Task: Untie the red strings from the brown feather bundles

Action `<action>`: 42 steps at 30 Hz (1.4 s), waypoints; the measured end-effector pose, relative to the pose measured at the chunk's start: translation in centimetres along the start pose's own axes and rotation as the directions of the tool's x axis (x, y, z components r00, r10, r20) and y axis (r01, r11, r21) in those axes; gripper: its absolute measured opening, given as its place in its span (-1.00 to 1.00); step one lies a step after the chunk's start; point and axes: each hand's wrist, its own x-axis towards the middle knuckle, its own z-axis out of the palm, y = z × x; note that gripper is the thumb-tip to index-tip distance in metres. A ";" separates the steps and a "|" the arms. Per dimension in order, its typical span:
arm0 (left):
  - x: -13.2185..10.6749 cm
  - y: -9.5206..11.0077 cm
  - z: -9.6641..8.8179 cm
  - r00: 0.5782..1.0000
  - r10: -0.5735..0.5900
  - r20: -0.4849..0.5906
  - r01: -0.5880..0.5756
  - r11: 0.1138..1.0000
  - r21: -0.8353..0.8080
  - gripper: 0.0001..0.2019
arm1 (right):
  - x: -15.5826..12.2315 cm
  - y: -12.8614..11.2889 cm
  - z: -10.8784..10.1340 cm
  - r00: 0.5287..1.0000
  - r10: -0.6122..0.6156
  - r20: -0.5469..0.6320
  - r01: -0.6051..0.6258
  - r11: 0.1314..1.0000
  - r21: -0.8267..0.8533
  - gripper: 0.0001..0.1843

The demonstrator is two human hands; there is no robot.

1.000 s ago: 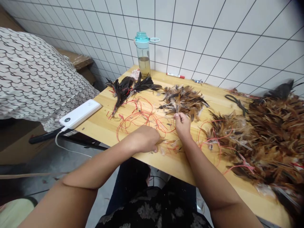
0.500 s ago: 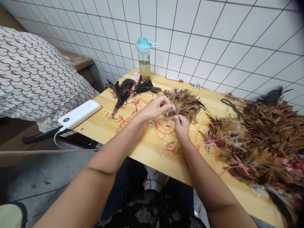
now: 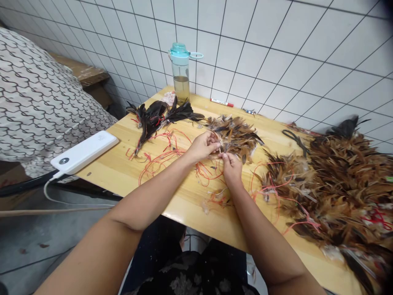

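Note:
My left hand (image 3: 205, 146) is closed in a pinch in the middle of the table. Close to its right, my right hand (image 3: 232, 168) also pinches with thumb and forefinger. A small feather (image 3: 220, 150) with a thin pale quill shows between the fingertips of both hands; most of it is hidden by the fingers. Just behind the hands lies a bunch of brown feathers (image 3: 238, 133). Tangled red string (image 3: 159, 162) is spread on the table left of and beneath my left forearm.
Black feather bunches (image 3: 156, 114) lie at back left by a water bottle (image 3: 181, 78). A white power bank (image 3: 84, 151) with a cable juts over the left edge. A red marker (image 3: 221, 102) lies near the tiled wall. A large brown feather heap (image 3: 344, 176) covers the right side.
My left hand has come down and closer to my right hand, the fingertips now nearly meeting. The view has shifted slightly, so the power bank and bottle appear farther left.

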 end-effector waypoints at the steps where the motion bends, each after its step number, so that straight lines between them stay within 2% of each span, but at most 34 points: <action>1: 0.0 0.0 0.0 1.000 0.004 0.003 -0.004 1.000 0.021 -0.81 | 0.0 0.0 0.0 1.000 -0.004 0.004 0.004 1.000 0.001 -0.65; 5: -0.2 -0.2 0.2 1.000 0.009 0.028 -0.012 0.997 0.081 -0.80 | 0.0 0.1 0.1 0.999 -0.023 0.034 0.023 1.000 0.004 -0.66; 9: -0.6 -0.2 0.3 0.993 0.081 0.082 -0.092 0.985 0.148 -0.82 | 0.0 0.1 0.1 0.998 -0.029 0.062 0.030 0.999 -0.011 -0.69; 12: -0.8 -0.3 0.3 0.992 0.094 0.082 -0.108 0.978 0.179 -0.84 | -0.1 -0.1 0.0 0.996 -0.044 0.084 0.043 0.999 0.009 -0.69; 18: -1.0 -0.4 0.3 0.992 0.102 0.068 -0.113 0.977 0.180 -0.82 | -0.1 -0.2 0.0 0.994 -0.048 0.100 0.045 0.998 0.033 -0.68; 20: -1.1 -0.3 0.5 0.991 0.101 0.093 -0.115 0.979 0.168 -0.81 | 0.0 -0.1 0.0 0.995 -0.041 0.094 0.037 0.999 0.040 -0.70; 23: -1.0 -0.1 0.6 0.990 0.045 0.134 -0.059 0.993 0.104 -0.75 | -0.1 -0.1 0.0 0.996 -0.035 0.080 0.032 0.999 0.042 -0.70; 25: -0.8 0.0 0.2 0.994 0.027 0.104 -0.038 0.993 0.113 -0.74 | -0.1 -0.2 0.0 0.998 -0.027 0.064 0.026 0.999 0.030 -0.68; 28: 0.0 -0.2 -1.1 0.993 0.099 -0.065 -0.081 0.969 0.233 -0.81 | -0.2 -0.5 -0.2 0.999 0.009 0.046 -0.010 1.000 0.025 -0.66; 30: 0.6 -0.5 -2.3 0.970 0.178 -0.164 -0.107 0.923 0.369 -0.85 | -0.3 -0.7 -0.3 0.999 0.034 0.038 -0.036 0.999 0.033 -0.65; 31: 0.8 -0.8 -2.8 0.960 0.214 -0.181 -0.113 0.885 0.451 -0.86 | -0.3 -0.7 -0.3 0.999 0.043 0.030 -0.044 0.998 0.036 -0.65; 33: 1.2 -1.2 -3.7 0.958 0.254 -0.135 -0.118 0.776 0.619 -0.88 | -0.3 -0.8 -0.3 0.999 0.052 0.008 -0.052 0.998 0.037 -0.66; 36: 1.2 -1.8 -4.1 0.970 0.243 -0.020 -0.129 0.579 0.805 -0.88 | -0.4 -0.8 -0.2 0.998 0.055 -0.016 -0.055 0.997 0.046 -0.67; 39: 1.1 -2.0 -4.3 0.969 0.248 0.008 -0.116 0.421 0.900 -0.79 | -0.4 -0.9 -0.2 0.999 0.049 -0.017 -0.049 0.998 0.047 -0.67; 42: 1.0 -2.1 -4.6 0.973 0.233 -0.001 -0.077 0.329 0.941 -0.73 | -0.5 -1.0 -0.3 0.999 0.038 -0.011 -0.038 0.999 0.035 -0.67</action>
